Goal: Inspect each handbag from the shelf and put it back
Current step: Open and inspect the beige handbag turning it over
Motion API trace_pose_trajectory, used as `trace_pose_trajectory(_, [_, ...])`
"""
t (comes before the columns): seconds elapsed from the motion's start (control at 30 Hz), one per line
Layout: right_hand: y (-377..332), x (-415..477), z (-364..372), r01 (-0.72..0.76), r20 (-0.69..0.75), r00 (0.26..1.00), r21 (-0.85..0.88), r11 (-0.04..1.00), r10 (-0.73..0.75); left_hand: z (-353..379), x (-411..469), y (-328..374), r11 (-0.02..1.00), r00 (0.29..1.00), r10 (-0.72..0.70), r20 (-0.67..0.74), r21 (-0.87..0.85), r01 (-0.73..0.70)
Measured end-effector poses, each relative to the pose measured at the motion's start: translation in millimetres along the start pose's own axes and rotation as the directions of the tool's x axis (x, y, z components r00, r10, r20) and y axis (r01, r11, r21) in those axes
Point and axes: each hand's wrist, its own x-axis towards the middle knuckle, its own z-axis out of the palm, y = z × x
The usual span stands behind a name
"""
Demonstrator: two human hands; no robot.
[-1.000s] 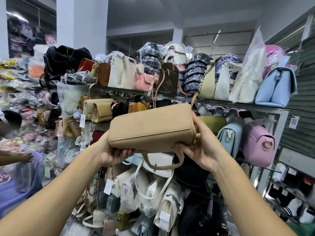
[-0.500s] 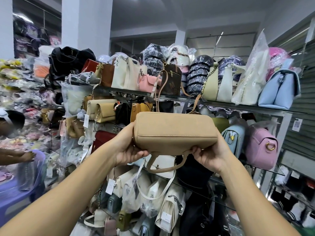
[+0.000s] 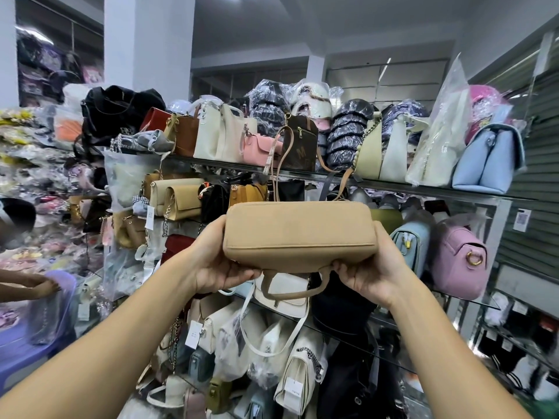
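A tan suede handbag (image 3: pixel 299 231) is held level in front of the shelves, its flat bottom turned toward me and its short handle hanging in a loop below. My left hand (image 3: pixel 220 258) grips its left end, thumb underneath. My right hand (image 3: pixel 372 267) grips its right end with fingers curled under the lower edge near the handle. Its long brown strap runs up toward the glass shelf (image 3: pixel 393 184) behind it.
Three glass shelves are packed with bags: a pink one (image 3: pixel 459 261) and a light blue one (image 3: pixel 487 158) at right, cream ones (image 3: pixel 223 137) up top, white ones (image 3: pixel 281 337) below. Another person's hand (image 3: pixel 45 285) touches a purple stool (image 3: pixel 36 328) at far left.
The tan bag moved right and up a little and turned from tilted to level. My left hand shifted from under its left corner to its left end.
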Motion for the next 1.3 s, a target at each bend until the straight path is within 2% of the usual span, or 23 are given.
trace_pose_trajectory(0.13, [2, -3, 1, 0.021, 0.093, 0.996, -0.104, 0.994, -0.011, -14, 8, -4, 0.994, 1.0, 0.016, 0.023, -0.105, -0.013])
trace_pose_trajectory(0.27, [5, -4, -7, 0.032, 0.269, 0.962, -0.274, 0.961, 0.045, -29, 10, -8, 0.992, 0.99, 0.111, 0.09, -0.071, -0.105])
trace_pose_trajectory(0.37, [14, -4, -10, 0.119, 0.363, 0.931, -0.417, 0.901, 0.045, -32, 5, -11, 0.986, 0.973, 0.166, 0.163, -0.003, -0.168])
trace_pose_trajectory(0.47, [25, 5, -19, 0.277, 0.423, 0.902, -0.409, 0.869, -0.088, -37, 6, -18, 0.947, 0.926, 0.285, 0.247, 0.074, -0.312])
trace_pose_trajectory(0.53, [28, 11, -24, 0.367, 0.436, 0.886, -0.449, 0.815, -0.159, -38, 7, -22, 0.862, 0.863, 0.378, 0.334, 0.213, -0.46])
trace_pose_trajectory(0.6, [31, 20, -32, 0.456, 0.457, 0.863, -0.522, 0.721, -0.215, -38, 7, -23, 0.736, 0.811, 0.437, 0.388, 0.365, -0.571])
trace_pose_trajectory(0.7, [38, 32, -39, 0.534, 0.405, 0.845, -0.639, 0.553, -0.348, -41, 17, -28, 0.593, 0.776, 0.52, 0.357, 0.503, -0.629])
trace_pose_trajectory(0.8, [46, 44, -42, 0.577, 0.39, 0.807, -0.678, 0.455, -0.443, -44, 32, -34, 0.494, 0.706, 0.629, 0.326, 0.534, -0.687])
trace_pose_trajectory(1.0, [49, 45, -42, 0.697, 0.47, 0.708, -0.585, 0.414, -0.528, -36, 42, -38, 0.284, 0.518, 0.79, 0.328, 0.553, -0.784])
trace_pose_trajectory(1.2, [48, 39, -37, 0.75, 0.452, 0.646, -0.524, 0.404, -0.615, -37, 48, -41, 0.188, 0.47, 0.826, 0.311, 0.634, -0.75])
trace_pose_trajectory(1.23, [48, 37, -37, 0.762, 0.453, 0.625, -0.529, 0.373, -0.636, -37, 47, -41, 0.146, 0.441, 0.835, 0.328, 0.641, -0.753])
trace_pose_trajectory(1.3, [49, 41, -41, 0.787, 0.472, 0.555, -0.563, 0.25, -0.685, -35, 47, -41, 0.1, 0.4, 0.855, 0.331, 0.65, -0.753])
